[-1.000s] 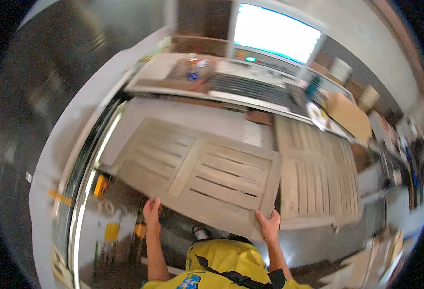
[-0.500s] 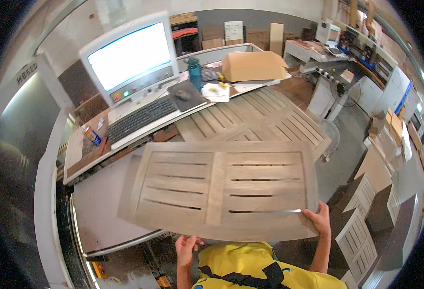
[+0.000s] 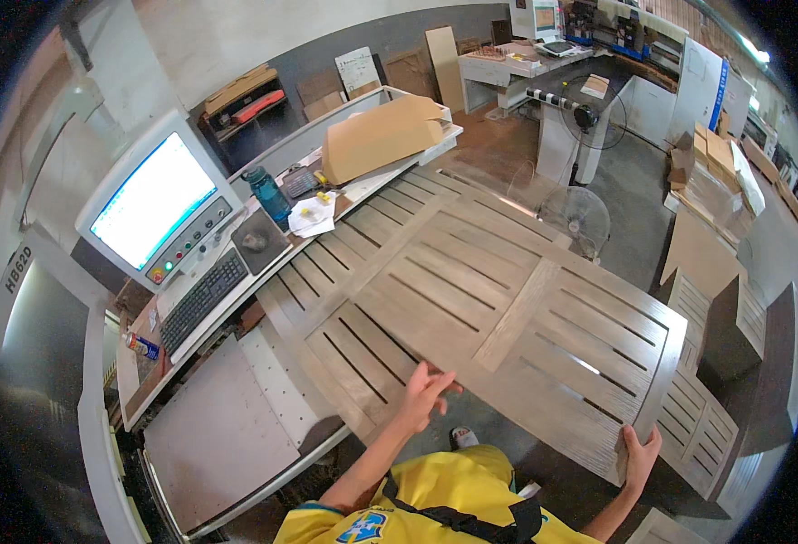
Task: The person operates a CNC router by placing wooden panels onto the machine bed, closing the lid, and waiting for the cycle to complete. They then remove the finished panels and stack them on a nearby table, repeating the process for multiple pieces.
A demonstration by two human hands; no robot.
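- Monitor (image 3: 152, 201): lit, standing at the far left on a grey console, with a button panel (image 3: 192, 243) along its lower edge.
- Keyboard (image 3: 201, 299): lies just below the monitor; a mouse (image 3: 254, 241) rests on a dark pad beside it.
- Spray can (image 3: 140, 344): lies on its side at the left end of the console shelf.
- Bottle (image 3: 266, 192): teal, upright, behind the mouse pad, near loose papers (image 3: 312, 216).
- Cardboard box (image 3: 381, 136): flattened, lying on the desk behind the papers.
- Left hand (image 3: 424, 393): fingers spread loosely, resting against the near edge of the slatted wooden panel (image 3: 517, 335); it grips nothing.
- Slatted wooden panel: large, grey-brown, held tilted across the centre of the view, running from the left hand down to the lower right. It overlaps a second slatted panel (image 3: 390, 227) lying flat behind it.
- Right hand (image 3: 638, 455): closed over the lower right corner of the slatted wooden panel, thumb on the top face.
- Floor fan (image 3: 575, 218): stands behind the panel on the concrete floor.
- Stacked cardboard sheets (image 3: 712, 190): piled at the far right.
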